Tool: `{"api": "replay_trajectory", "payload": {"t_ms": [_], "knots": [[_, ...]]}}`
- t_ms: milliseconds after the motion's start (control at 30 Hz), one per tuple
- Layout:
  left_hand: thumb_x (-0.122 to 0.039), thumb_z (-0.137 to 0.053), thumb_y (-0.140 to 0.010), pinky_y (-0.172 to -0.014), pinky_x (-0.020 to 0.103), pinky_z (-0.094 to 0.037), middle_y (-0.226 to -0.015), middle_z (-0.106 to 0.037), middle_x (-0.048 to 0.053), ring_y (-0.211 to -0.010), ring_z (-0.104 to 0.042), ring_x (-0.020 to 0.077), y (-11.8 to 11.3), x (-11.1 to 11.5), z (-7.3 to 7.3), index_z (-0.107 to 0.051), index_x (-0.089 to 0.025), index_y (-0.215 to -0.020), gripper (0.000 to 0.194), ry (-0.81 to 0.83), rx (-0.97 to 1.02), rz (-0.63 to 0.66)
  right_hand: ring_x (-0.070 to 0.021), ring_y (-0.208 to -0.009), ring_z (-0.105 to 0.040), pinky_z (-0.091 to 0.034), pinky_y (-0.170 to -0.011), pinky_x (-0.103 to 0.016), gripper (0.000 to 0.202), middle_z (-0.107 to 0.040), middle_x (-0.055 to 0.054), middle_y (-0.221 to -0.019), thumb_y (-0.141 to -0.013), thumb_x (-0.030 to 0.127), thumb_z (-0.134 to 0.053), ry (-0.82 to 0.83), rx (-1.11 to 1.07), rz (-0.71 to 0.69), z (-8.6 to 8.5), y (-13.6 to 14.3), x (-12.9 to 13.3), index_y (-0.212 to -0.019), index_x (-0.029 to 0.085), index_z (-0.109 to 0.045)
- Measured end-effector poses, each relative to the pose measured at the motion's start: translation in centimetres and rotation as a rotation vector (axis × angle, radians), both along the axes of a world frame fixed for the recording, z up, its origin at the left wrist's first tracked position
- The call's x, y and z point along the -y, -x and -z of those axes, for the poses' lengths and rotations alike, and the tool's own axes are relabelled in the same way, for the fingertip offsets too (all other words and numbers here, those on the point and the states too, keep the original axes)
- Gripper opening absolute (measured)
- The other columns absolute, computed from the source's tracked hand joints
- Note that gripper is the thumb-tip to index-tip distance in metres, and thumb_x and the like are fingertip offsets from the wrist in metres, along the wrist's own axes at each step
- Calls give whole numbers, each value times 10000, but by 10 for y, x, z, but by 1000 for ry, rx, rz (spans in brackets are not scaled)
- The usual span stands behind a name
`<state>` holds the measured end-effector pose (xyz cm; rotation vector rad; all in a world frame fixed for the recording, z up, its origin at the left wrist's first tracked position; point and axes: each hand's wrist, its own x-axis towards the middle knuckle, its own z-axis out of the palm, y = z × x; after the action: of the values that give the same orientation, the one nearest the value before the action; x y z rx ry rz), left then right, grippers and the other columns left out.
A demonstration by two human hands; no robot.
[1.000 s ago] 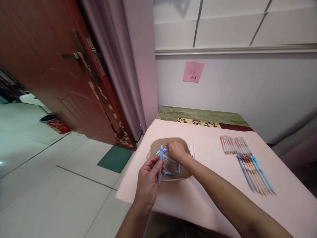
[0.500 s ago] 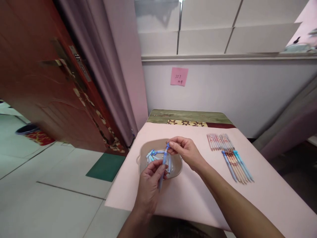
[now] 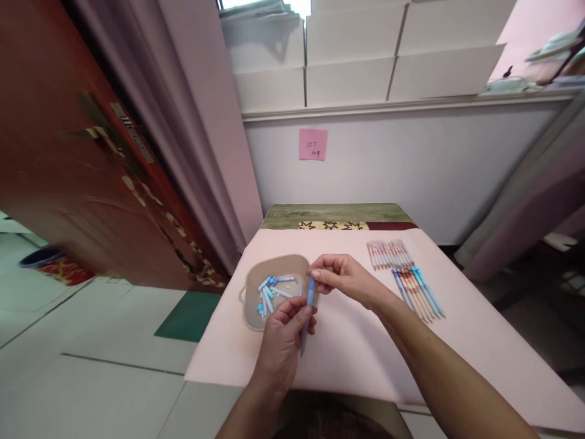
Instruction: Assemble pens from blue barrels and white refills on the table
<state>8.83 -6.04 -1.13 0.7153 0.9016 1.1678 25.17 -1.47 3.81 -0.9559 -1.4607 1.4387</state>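
A slim blue pen is held upright but slightly tilted between my two hands, over the right rim of a beige plastic basket. My left hand is closed around its barrel, with the tip sticking out below. At the top end, my right hand pinches the pen's darker blue top piece; the fingertips partly hide it. Inside the basket lie several loose light-blue and dark-blue pen parts, with small white bits among them.
On the right of the pink-covered table, blue and brown pens lie in a row. Behind them is a row of clear-barrelled pens. A pink note sticks to the wall. A red-brown door stands at left.
The top piece has come down onto the barrel, closing the pale gap between them. My hands have shifted right relative to the basket, and the camera view has turned slightly right.
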Motion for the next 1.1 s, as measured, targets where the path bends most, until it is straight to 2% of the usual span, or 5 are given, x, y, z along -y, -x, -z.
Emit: {"api": "replay_trajectory", "payload": {"t_ms": [167,233,467,767,1100], "knots": [[-252,-824,-587,-718,268,-476,-794,-687,50,-717,-606,133,-26,1,5,-692,-155,-857,316,156,125,20,-121,-652,-612,-495,-610,-246,495,-666,-43,-784,-811,499,-606,37,-113,339,25,-20,21,-1165,154,-578],[-277,-814,-604,-724,261,-468,-846,-702,66,-765,-612,140,-38,-2,12,-689,-154,-906,349,180,84,25,-113,-600,-588,-475,-569,-233,462,-654,-37,-728,-804,504,-611,28,-114,530,48,-31,34,-1083,137,-607],[-338,-776,-617,-559,219,-412,-794,-702,87,-575,-541,89,-105,-29,53,-647,-121,-830,330,103,-114,196,-112,-530,-537,-426,-505,-225,398,-613,-13,-623,-754,514,-657,111,38,791,124,-103,87,-842,126,-645],[-255,-759,-620,-475,239,-437,-511,-570,-4,-445,-518,102,-207,-76,92,-591,-151,-642,199,63,-449,317,-143,-554,-549,-459,-546,-259,469,-626,-30,-646,-725,581,-652,148,115,947,134,-163,114,-877,137,-668],[-185,-730,-619,-502,256,-453,-478,-593,7,-489,-618,176,-266,-105,103,-660,-171,-668,86,35,-864,319,-144,-590,-555,-471,-562,-248,414,-618,-31,-648,-753,541,-652,173,45,894,133,-173,118,-872,145,-679]]}}
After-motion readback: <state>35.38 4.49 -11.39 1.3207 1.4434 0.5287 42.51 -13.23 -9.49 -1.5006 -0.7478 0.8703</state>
